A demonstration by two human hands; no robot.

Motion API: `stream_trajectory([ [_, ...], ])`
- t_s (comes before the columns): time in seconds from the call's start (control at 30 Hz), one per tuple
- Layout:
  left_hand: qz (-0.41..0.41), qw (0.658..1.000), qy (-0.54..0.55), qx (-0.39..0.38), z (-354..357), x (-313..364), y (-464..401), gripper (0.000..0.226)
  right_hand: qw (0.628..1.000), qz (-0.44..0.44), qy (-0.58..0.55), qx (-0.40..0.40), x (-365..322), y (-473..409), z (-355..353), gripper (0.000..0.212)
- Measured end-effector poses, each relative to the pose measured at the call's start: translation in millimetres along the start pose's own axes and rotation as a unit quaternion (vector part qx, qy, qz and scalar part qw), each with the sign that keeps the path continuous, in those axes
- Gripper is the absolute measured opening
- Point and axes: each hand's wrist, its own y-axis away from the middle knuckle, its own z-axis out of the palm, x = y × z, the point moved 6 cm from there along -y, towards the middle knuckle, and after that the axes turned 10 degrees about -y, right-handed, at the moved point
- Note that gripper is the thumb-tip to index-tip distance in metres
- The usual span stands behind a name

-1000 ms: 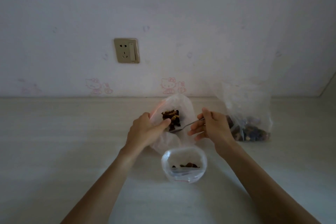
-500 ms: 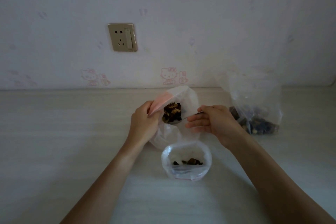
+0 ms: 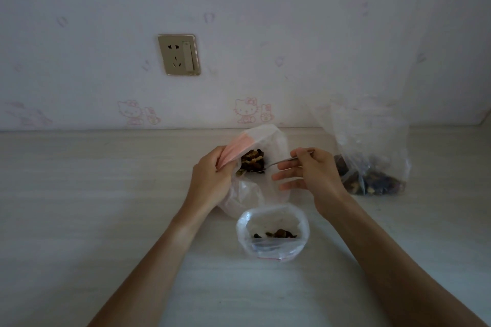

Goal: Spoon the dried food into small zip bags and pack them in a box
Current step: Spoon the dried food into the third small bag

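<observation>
Pale wood-grain table point(image 3: 79, 207), small zip bag point(image 3: 273, 249), clear bag point(image 3: 372, 156) of dried food

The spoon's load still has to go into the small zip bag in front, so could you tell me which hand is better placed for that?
Right. The right hand pinches the spoon, its bowl inside the source bag; the left hand grips that bag's mouth.

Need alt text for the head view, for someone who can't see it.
Left hand holds a bag of dried food open while the right hand dips a spoon into it. A small zip bag stands open nearer the camera, holding a few pieces; another bag stands at right.
</observation>
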Motion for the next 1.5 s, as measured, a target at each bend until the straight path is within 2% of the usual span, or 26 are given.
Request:
stream_trajectory([
  [0.17, -0.029, 0.998, -0.045, 0.023, -5.8, -6.6, -2.9, 0.014, 0.999, -0.009, -0.017, 0.030, 0.8, 1.0, -2.3, 0.022],
  [0.27, -0.070, 0.995, -0.071, 0.003, -2.3, -11.6, -4.3, 0.029, 0.999, -0.021, 0.021, 0.031, 3.9, 2.2, 1.4, 0.023],
  [0.37, -0.059, 0.998, -0.017, -0.018, 1.9, -7.5, -2.0, 0.034, 0.999, -0.027, 0.040, 0.016, 7.4, 3.8, 8.0, 0.022],
  [0.5, -0.044, 0.998, 0.036, -0.038, 1.5, -6.4, -1.1, 0.024, 1.000, -0.015, 0.024, -0.003, 7.6, 6.4, 10.4, 0.023],
  [0.73, -0.059, 0.994, 0.083, -0.036, -5.0, -8.7, -0.8, 0.023, 0.999, -0.008, -0.002, 0.032, 5.0, 5.3, -2.2, 0.023],
  [0.9, -0.055, 0.989, 0.103, -0.088, 2.5, -0.5, 6.0, 0.028, 1.000, -0.011, 0.013, -0.020, 9.9, 5.7, 11.2, 0.023],
  [1.0, -0.064, 0.988, 0.105, -0.093, 3.3, -0.5, 6.4, 0.028, 0.999, 0.004, 0.003, -0.042, 12.8, 5.7, 14.9, 0.023],
  [1.07, -0.079, 0.987, 0.114, -0.084, 1.6, -0.9, 6.6, 0.021, 0.999, 0.011, -0.011, -0.040, 12.8, 5.3, 13.2, 0.023],
  [1.2, -0.084, 0.989, 0.119, -0.035, -5.3, -4.4, 4.3, 0.021, 0.999, 0.007, -0.020, -0.036, 9.3, 5.2, 7.8, 0.025],
  [1.33, -0.077, 0.994, 0.079, -0.012, -17.0, -2.7, 2.6, 0.018, 0.999, -0.005, -0.032, -0.044, 2.2, 7.6, 4.3, 0.026],
  [1.5, -0.051, 0.998, 0.041, -0.002, -33.3, 4.7, 12.7, 0.033, 0.998, -0.024, -0.026, -0.057, -12.1, 14.8, 4.2, 0.026],
])
